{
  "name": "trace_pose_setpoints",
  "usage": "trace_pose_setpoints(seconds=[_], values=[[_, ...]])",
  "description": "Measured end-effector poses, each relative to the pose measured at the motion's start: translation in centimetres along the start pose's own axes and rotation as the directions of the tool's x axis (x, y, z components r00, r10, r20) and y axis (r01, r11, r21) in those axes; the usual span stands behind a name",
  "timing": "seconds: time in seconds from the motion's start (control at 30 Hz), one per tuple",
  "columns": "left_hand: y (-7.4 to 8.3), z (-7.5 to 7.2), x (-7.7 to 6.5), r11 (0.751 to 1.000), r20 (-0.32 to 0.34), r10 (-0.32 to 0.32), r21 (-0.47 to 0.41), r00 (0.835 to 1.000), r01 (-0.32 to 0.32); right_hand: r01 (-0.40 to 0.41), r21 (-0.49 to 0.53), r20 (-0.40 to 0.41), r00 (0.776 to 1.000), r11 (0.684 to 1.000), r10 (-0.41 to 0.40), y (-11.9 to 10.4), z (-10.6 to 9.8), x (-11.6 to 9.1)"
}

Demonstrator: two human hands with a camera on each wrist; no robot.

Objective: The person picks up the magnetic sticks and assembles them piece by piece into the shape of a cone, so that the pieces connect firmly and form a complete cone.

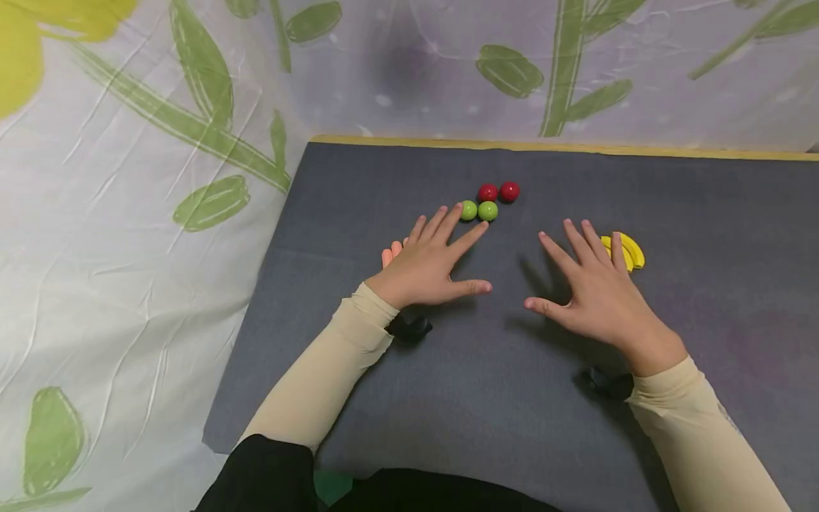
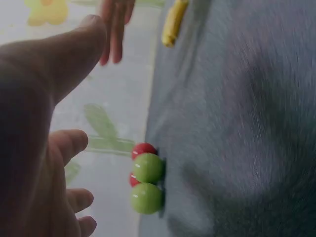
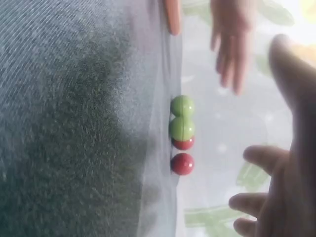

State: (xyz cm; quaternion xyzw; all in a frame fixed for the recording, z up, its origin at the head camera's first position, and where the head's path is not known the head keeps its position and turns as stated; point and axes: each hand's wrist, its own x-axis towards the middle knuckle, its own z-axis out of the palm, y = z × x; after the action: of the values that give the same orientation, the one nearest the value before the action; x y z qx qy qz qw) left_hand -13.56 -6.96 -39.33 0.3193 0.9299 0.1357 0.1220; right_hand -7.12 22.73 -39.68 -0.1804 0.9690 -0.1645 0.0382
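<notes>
My left hand (image 1: 425, 270) is spread over the left part of the dark cloth, fingers extended and holding nothing. Its fingertips overlap the nearer of two green balls (image 1: 488, 211) in the head view. Just behind them sit two red balls (image 1: 510, 191). Orange rounded pieces (image 1: 387, 257) peek out from behind the left hand, mostly hidden; in the right wrist view an orange elongated piece (image 3: 172, 17) shows. With fingers apart, my right hand (image 1: 595, 299) hovers above the cloth, partly covering yellow banana-shaped pieces (image 1: 632, 251). The left wrist view shows a yellow piece (image 2: 174, 23) too.
A dark grey cloth (image 1: 486, 419) covers the table, with a tan strip (image 1: 416, 144) along its back edge. White sheeting with printed green leaves (image 1: 211, 204) hangs behind and at the left. A black strap part (image 1: 409, 329) shows under the left wrist.
</notes>
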Motion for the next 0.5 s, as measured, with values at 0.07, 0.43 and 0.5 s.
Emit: trace_pose_setpoints(seconds=[0.07, 0.43, 0.5], values=[[-0.5, 0.1, 0.8, 1.000, 0.005, -0.005, 0.003, 1.000, 0.005, -0.012, 0.015, -0.001, 1.000, 1.000, 0.012, 0.2, -0.1, -0.2], [-1.9, -0.5, 6.0, 0.999, -0.055, -0.026, 0.035, 0.998, 0.028, -0.074, 0.035, -0.094, 0.993, 0.997, 0.077, 2.6, -0.9, -0.2], [-1.7, -0.5, 6.9, 0.998, -0.090, -0.014, 0.058, 0.996, 0.019, -0.078, 0.043, -0.124, 0.989, 0.996, 0.083, 3.2, -0.9, -0.2]])
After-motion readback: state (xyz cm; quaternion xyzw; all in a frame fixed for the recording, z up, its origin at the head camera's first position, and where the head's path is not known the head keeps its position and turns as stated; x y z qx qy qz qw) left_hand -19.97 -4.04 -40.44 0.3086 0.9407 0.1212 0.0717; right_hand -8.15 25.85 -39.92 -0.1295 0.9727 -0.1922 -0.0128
